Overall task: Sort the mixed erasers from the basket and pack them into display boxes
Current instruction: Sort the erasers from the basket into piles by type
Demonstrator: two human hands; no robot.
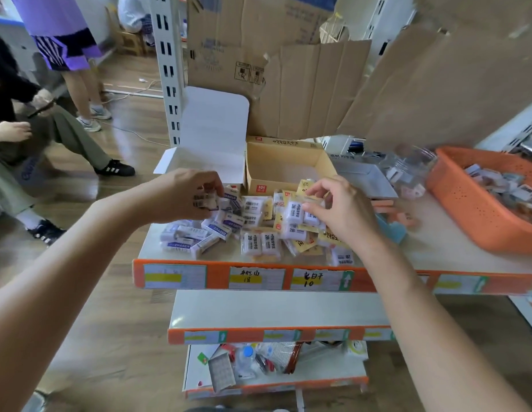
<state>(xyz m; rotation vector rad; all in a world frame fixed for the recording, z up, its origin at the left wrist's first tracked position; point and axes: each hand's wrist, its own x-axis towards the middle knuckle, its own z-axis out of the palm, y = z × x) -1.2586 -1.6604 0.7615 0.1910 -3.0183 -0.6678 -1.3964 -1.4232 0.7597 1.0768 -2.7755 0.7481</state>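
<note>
Over the shelf (437, 248), your left hand (184, 190) clutches small erasers (205, 201); your right hand (342, 212) pinches a wrapped pack (316, 200). Open shelf fronts the basket (466, 209)

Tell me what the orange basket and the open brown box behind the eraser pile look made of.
Orange perforated basket: seemingly moulded plastic, smooth and slightly glossy, with rows of tiny holes in its wall. Open brown box: thin cardboard, matt brown inside, printed outside, folded at the corners.

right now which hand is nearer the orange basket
Right. The right hand, pinching a 2B eraser pack, is left of the orange basket; the left hand, gripping small erasers, is farther left across the pile.
</note>
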